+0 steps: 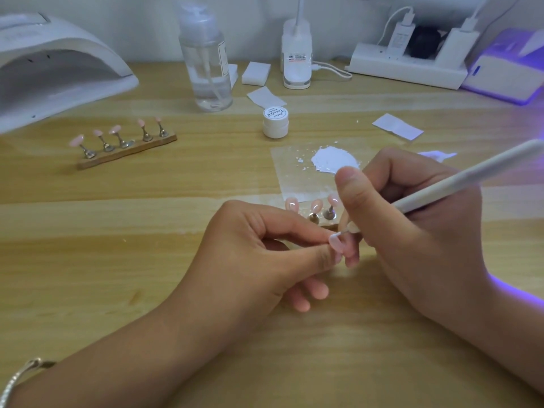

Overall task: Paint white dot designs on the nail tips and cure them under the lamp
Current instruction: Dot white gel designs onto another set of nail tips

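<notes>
Thumb and forefinger of the left hand (259,248) pinch one small glossy pink nail tip (335,242), held just above the pale wooden table (132,290); the other left fingers (312,290) curl underneath it. The right hand (418,231) grips one long white pen-shaped dotting tool (459,179) between its thumb and curled fingers. The tool's fine point touches the upper edge of the held tip, where a white smear shows.

Just behind the hands stand three more pink nail tips (316,206) on metal stems, their base mostly hidden by the hands. Behind these lies one clear square palette sheet (294,178) carrying one blob of white paint (335,160) and a few white flecks. Farther back sits one small round white jar (275,123) with its lid on.

To the left, well apart, one wooden strip stand (126,153) carries five pink nail tips on metal stems. Along the table's back are:
- one clear plastic pump bottle (206,60)
- one white arched curing lamp (59,63) at far left
- one second lamp (506,69) glowing violet at far right
- one white power strip (406,67) with two white plugs
- two flat white wipes (266,96)

One silver bracelet (20,375) circles the left wrist.
</notes>
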### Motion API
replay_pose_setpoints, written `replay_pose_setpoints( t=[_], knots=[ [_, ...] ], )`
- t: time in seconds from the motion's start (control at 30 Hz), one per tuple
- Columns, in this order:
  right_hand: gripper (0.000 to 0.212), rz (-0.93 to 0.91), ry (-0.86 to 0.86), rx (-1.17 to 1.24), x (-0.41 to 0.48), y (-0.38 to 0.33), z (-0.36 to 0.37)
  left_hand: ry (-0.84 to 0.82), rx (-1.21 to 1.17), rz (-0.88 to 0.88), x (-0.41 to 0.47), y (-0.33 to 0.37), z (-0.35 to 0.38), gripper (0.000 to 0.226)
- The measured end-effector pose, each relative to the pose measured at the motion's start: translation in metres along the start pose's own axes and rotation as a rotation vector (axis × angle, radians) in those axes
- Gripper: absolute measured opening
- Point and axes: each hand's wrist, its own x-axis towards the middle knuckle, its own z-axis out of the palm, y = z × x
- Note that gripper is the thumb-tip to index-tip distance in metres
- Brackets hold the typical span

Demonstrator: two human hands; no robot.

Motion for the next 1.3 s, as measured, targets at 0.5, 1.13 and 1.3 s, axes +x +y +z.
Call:
replay_pose_setpoints(
  t=[0.5, 1.13, 1.3],
  knots=[
    [0.046, -0.046, 0.129, -0.185, 0.057, -0.005, -0.031, 0.029, -0.044, -0.039, -0.001, 0.001, 0.002, 0.008],
    [0.042, -0.013, 0.080, -0.413, 0.095, 0.002, -0.034, 0.031, -0.022, -0.089, 0.002, 0.004, 0.002, 0.011],
    [0.041, -0.064, 0.108, -0.078, 0.021, -0.015, -0.015, 0.040, -0.035, -0.097, 0.001, 0.005, 0.002, 0.004]
  ],
)
